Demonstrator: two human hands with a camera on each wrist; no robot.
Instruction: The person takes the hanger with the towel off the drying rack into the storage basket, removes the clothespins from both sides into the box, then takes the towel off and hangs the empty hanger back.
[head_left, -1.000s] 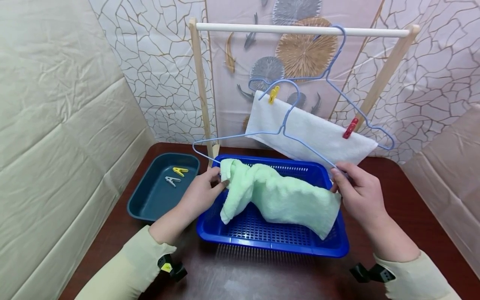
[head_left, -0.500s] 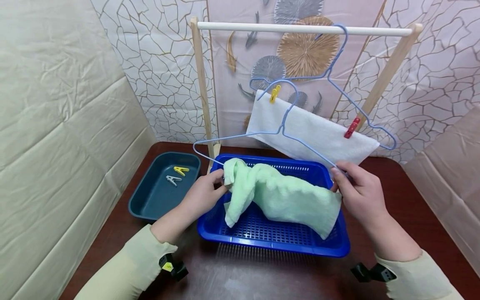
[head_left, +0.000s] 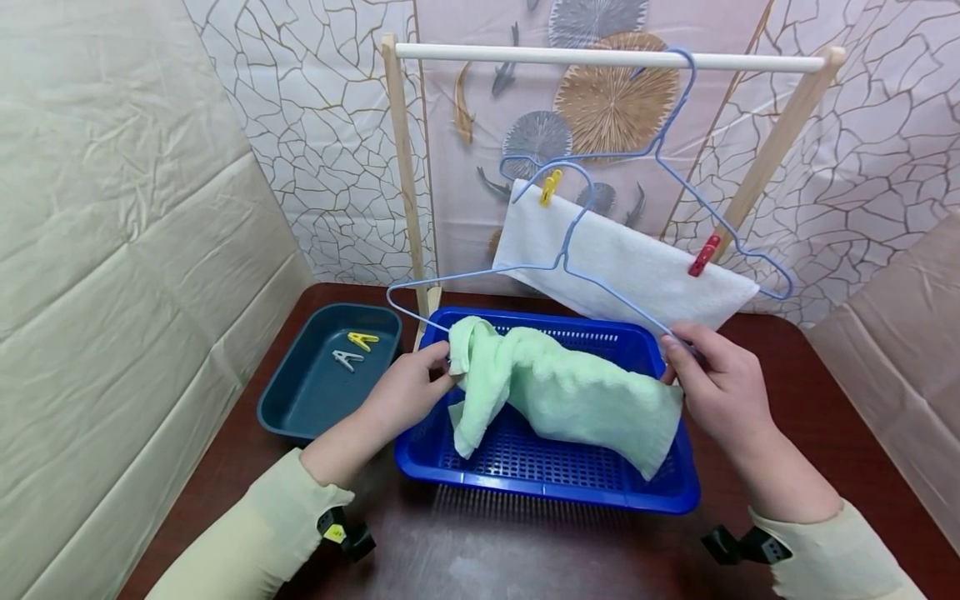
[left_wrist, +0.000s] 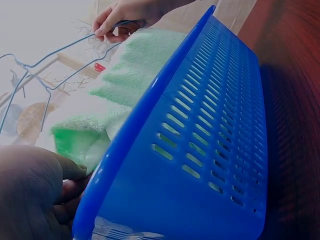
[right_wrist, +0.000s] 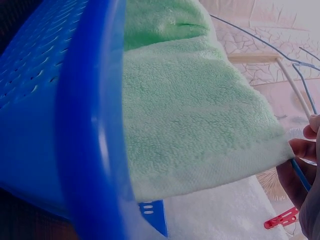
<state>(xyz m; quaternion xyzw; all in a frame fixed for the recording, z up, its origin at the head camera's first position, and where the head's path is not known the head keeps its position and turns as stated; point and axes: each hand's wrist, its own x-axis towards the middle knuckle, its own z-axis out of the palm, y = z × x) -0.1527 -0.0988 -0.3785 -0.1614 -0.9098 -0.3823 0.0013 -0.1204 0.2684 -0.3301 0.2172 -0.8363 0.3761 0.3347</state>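
A pale green towel (head_left: pixel 592 396) hangs draped over the bottom of a blue wire clothes hanger (head_left: pixel 562 259), above a blue perforated basket (head_left: pixel 543 495). My left hand (head_left: pixel 405 390) pinches the towel's bunched left end, near the hanger's left corner. On the other side, my right hand (head_left: pixel 716 379) grips the hanger's right corner, close to the towel's upper right edge. The right wrist view shows the blue wire between those fingers (right_wrist: pixel 300 150), with the towel corner against them. In the left wrist view the basket wall (left_wrist: pixel 150 200) hides part of the towel.
A wooden rack with a white bar (head_left: pixel 525 55) stands behind. From it hangs another blue hanger with a white towel (head_left: pixel 607 258), clipped by a yellow clothespin (head_left: pixel 551 188) and a red one (head_left: pixel 703 256). A dark teal tray (head_left: pixel 288 417) at left holds yellow (head_left: pixel 363 341) and grey clothespins (head_left: pixel 347 359).
My left hand has moved slightly right, and the towel's left end has shifted right and folded over more. My right hand and the hanger stay nearly still.
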